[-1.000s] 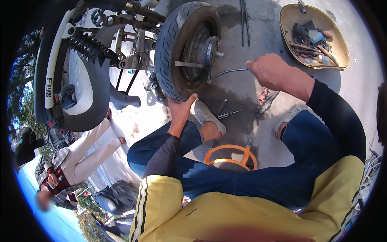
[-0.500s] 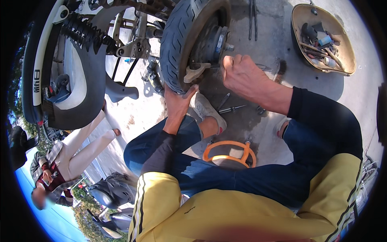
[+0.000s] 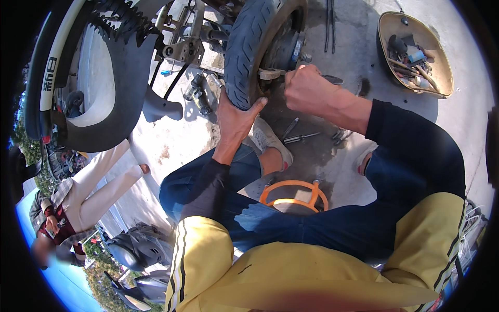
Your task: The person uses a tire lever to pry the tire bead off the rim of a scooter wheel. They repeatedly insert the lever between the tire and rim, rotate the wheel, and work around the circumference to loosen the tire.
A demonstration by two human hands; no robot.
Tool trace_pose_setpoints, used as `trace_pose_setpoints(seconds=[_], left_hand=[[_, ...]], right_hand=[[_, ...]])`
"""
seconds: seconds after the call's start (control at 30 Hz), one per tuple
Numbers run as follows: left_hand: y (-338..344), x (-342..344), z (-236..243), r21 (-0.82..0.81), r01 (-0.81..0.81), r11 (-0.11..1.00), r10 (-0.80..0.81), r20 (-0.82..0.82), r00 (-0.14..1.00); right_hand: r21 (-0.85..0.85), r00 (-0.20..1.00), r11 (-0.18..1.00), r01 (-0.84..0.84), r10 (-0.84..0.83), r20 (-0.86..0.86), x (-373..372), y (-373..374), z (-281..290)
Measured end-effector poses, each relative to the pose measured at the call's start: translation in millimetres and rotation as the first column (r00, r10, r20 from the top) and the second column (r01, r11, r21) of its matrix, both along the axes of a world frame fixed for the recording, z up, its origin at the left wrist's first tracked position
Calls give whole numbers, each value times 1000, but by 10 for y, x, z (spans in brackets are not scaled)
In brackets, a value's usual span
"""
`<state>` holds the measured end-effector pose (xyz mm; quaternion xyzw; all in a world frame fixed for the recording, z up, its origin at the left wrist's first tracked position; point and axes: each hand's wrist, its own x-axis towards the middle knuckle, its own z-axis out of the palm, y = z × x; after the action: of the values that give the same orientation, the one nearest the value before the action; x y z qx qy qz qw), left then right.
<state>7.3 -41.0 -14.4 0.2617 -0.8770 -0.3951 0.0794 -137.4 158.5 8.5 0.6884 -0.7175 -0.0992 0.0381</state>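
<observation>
Head view: the left hand (image 3: 236, 117) holds the lower edge of a black tyre (image 3: 244, 67), its grip spread wide, with the thumb on the sidewall facing the person's right and the fingers around the tread side. The tyre sits on a wheel beside the scooter body (image 3: 114, 88), at the top middle of the view. The right hand (image 3: 312, 91) is closed in a tight fist just right of the wheel, its grip around a metal tool (image 3: 333, 79). A flat end of the tool shows past the fist; the rest is hidden by the fingers. A pale flat piece (image 3: 270, 74) lies against the tyre's edge, just left of the fist; whether it joins the tool, I cannot tell.

Below the hands, slim tools (image 3: 301, 138) lie on the concrete ground (image 3: 340, 171) near a pale shoe (image 3: 270, 143). An orange round frame (image 3: 313, 195) stands between the person's legs. At upper right, a tan shell-shaped container (image 3: 416, 25) holds assorted tools and a blue-and-white canister. Two dark rods (image 3: 333, 26) lie between it and the wheel. On the left, a bystander in pale trousers (image 3: 106, 190) is in view.
</observation>
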Motion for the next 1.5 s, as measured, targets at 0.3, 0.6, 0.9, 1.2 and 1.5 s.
trace_pose_setpoints(seconds=[0.3, 0.6, 0.9, 1.2, 1.5], left_hand=[[-1, -55, 32, -62, 13, 998, -17, -63, 998], [-73, -28, -139, -96, 16, 995, -17, -15, 1000], [24, -78, -63, 49, -25, 998, 28, -62, 998], [-106, -116, 52, 74, 32, 997, -25, -92, 995], [2, -394, 374, -29, 62, 998, -64, -92, 994]], right_hand=[[18, 996, 996, -84, 84, 2, -35, -66, -28], [-12, 991, 995, -98, 98, 87, 12, -142, 39], [249, 249, 651, 717, -573, 781, 422, 906, -699], [490, -487, 424, 762, -124, 865, 1352, 693, -1811], [490, -546, 341, 802, 86, 833, 1941, 112, -2269]])
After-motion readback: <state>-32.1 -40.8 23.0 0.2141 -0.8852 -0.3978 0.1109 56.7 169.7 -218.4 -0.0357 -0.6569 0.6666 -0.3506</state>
